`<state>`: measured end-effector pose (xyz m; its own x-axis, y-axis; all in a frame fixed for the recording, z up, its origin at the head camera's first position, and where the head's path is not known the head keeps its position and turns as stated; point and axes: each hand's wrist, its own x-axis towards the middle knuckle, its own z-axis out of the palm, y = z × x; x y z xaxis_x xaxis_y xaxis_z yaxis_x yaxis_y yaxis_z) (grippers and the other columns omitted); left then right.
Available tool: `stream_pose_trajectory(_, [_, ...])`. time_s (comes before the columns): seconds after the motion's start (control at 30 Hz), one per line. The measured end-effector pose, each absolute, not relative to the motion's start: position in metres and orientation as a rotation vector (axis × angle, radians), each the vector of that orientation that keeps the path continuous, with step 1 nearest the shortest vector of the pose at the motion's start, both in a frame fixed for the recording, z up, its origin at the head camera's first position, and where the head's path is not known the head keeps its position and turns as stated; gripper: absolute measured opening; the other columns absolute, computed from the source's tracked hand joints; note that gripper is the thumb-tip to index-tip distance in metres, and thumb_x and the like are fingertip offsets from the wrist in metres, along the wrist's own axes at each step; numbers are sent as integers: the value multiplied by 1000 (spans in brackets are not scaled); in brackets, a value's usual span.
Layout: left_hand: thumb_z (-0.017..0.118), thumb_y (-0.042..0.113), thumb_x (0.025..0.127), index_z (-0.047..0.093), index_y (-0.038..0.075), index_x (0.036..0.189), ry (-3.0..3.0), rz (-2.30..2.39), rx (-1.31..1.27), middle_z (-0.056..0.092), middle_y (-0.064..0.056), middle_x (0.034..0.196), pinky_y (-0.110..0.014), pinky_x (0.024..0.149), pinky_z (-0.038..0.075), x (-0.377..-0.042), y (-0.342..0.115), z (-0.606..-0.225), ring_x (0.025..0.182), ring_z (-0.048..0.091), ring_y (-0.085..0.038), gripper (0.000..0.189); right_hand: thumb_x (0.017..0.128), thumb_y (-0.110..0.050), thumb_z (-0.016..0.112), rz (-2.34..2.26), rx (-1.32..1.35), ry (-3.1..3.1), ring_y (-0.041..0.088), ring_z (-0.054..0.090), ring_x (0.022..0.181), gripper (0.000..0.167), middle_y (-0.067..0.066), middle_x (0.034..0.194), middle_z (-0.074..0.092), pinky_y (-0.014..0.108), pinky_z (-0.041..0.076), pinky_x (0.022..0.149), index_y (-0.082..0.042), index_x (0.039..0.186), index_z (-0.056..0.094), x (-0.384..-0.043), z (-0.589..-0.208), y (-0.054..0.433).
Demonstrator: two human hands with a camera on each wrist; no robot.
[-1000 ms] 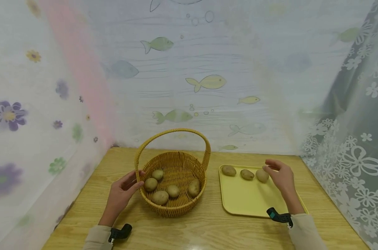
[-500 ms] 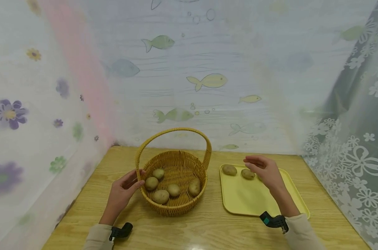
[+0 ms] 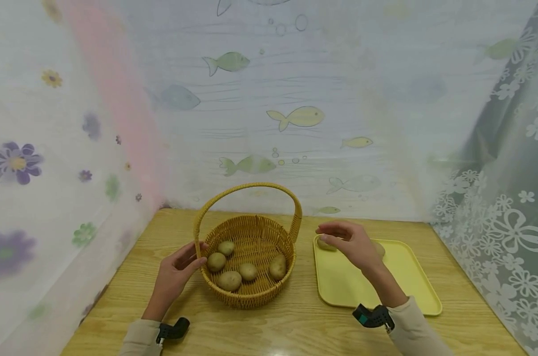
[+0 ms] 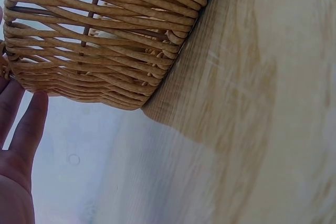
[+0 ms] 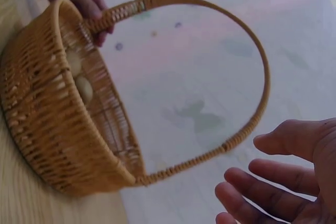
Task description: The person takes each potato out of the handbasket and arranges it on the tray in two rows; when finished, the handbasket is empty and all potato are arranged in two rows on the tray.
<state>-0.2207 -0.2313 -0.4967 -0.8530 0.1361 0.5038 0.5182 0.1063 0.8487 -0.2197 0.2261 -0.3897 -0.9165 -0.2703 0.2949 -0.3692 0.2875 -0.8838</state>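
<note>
Several potatoes (image 3: 229, 281) lie in a round wicker basket (image 3: 251, 300) with a tall arched handle. My left hand (image 3: 173, 277) grips the basket's left side at the foot of the handle, thumb in front and fingers behind. Over the back left of a yellow tray (image 3: 353, 284) hovers my right hand (image 3: 352, 245), holding nothing. Its fingertips are right above a potato (image 3: 326, 245) in the tray's corner. Behind the wrist another potato (image 3: 380, 249) partly shows; the middle one is hidden by the hand. In the right wrist view, thumb and fingers (image 5: 268, 195) are apart.
The basket and tray stand side by side on a wooden table (image 3: 295, 326), with a strip of wood between them. Behind the table hangs a pale curtain (image 3: 251, 133) printed with fish. Flowered sheets (image 3: 42, 207) close in both sides.
My right hand has moved left over the tray, from the rightmost potato to the one in the corner, without carrying anything. My left hand stays on the basket.
</note>
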Motion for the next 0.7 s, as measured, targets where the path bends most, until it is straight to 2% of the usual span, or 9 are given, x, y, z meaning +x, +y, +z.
stream_pose_trajectory(0.13, [69,-1,100,58,-6,143,-2085,-1810,-645,66,-23,133,-29,105,50,-220,-231,-497,128,61,-17,45,102,-14,72,1750,680,-2444,28,69,111,30,16,122,72,39,60,93,-1,129,71,-221,-387,213])
stream_pose_trajectory(0.43, [68,-3,100,59,-7,143,-2074,-1804,-651,66,-24,132,-28,106,50,-220,-230,-496,128,61,-18,44,102,-12,70,1684,800,-2452,29,68,112,34,18,122,71,35,59,92,4,133,67,-229,-391,185])
stream_pose_trajectory(0.7, [69,-2,100,60,-5,143,-2066,-1808,-657,66,-21,132,-29,105,51,-220,-229,-496,128,61,-20,44,102,-13,70,1647,904,-2493,27,67,110,29,17,121,71,37,59,92,-3,130,71,-235,-393,162])
